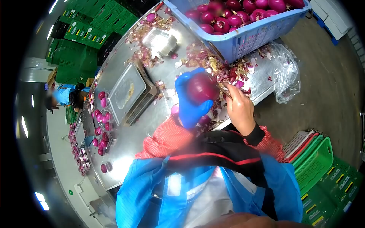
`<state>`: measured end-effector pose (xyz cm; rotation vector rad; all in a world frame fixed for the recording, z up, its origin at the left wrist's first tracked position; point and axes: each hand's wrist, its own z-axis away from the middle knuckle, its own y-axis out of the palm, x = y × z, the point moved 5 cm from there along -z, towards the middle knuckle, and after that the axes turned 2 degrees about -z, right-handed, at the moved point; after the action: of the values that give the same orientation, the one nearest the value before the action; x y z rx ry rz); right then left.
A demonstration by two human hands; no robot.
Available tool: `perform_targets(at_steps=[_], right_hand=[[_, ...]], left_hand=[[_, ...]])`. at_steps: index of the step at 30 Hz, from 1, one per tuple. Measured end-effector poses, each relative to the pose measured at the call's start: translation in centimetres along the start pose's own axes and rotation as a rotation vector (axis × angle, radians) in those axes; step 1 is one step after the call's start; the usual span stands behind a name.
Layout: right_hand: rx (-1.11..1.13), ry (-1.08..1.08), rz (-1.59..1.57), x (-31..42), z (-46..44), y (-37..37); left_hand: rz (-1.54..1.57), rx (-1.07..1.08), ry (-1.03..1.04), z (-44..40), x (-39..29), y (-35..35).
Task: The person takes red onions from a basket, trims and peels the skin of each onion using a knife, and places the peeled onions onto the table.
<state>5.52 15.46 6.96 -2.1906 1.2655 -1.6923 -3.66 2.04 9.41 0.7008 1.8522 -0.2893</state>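
My left hand [188, 110], in a blue glove, holds a large red onion [202, 88] above the metal table [154, 125]. Bare, my right hand [238, 108] is closed around a small knife [223, 90], whose blade points at the onion's right side. Most of the knife's handle is hidden by the fingers. Dry onion skins [226, 70] are strewn beyond and beneath both hands. Close to the left wrist, another onion [175, 109] is partly hidden.
A blue crate [243, 43] of red onions stands at the back right, beside a clear plastic bag [283, 72]. Left are a scale [131, 93], clear trays [159, 41] and packed onions [102, 136]. A person [64, 97] is at far left; green crates [313, 163] stand lower right.
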Motion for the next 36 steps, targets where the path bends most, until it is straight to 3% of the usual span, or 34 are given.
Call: perform_targets(at_steps=[2, 5, 8, 10, 11, 12, 15, 18, 23, 24, 27, 28, 30, 35, 36], right_hand=[[-0.020, 0.010, -0.063, -0.1, 0.2, 0.1], [0.012, 0.024, -0.063, 0.6, -0.8, -0.1], [0.019, 0.077, 0.016, -0.6, -0.6, 0.1], [0.004, 0.087, -0.122, -1.3, 0.7, 0.3], [0.007, 0.101, -0.194, -1.5, 1.6, 0.4], [-0.066, 0.087, -0.296, -0.8, 1.4, 0.1], [0.055, 0.141, -0.510, -1.0, -1.0, -0.9], [0.125, 0.066, -0.587, -2.9, -2.3, 0.9], [0.552, 0.628, -0.955, -6.0, 0.4, 3.7], [0.464, 0.600, -0.974, -5.0, 0.4, 2.9], [0.329, 0.446, -0.593, -4.9, -0.2, 1.4], [0.110, 0.248, -0.493, -3.9, -1.2, 0.7], [0.095, 0.139, -0.538, -4.5, -1.8, 1.4], [0.544, 0.658, -1.075, -5.8, 0.6, 3.5], [0.486, 0.671, -1.152, -4.4, 0.5, 2.9]], left_hand=[[-0.038, -0.014, 0.087, 0.0, 0.3, -0.2], [-0.351, 0.074, 0.353, -0.5, -0.1, -0.1], [-0.386, 0.038, 0.401, -0.4, -0.5, -0.1], [-0.389, 0.044, 0.395, -1.3, -0.5, -0.8], [-0.393, 0.045, 0.379, -1.1, -0.6, -1.2], [-0.351, 0.070, 0.203, -0.9, -0.2, -1.4], [-0.280, 0.090, -0.152, -0.7, 1.5, -0.9], [-0.334, 0.124, -0.261, -0.6, 1.7, -0.9], [-0.496, 0.203, -0.135, -0.4, 1.7, -1.4], [-0.558, 0.209, -0.130, -0.3, 1.7, -1.6], [-0.552, 0.166, -0.253, 0.0, 2.8, -2.3], [-0.497, 0.182, -0.267, 0.1, 2.8, -2.2], [-0.387, 0.214, -0.289, 0.0, 2.5, -1.7], [-0.286, 0.248, -0.337, 0.0, 3.2, -1.9], [-0.307, 0.257, -0.337, 0.1, 3.5, -2.1]])
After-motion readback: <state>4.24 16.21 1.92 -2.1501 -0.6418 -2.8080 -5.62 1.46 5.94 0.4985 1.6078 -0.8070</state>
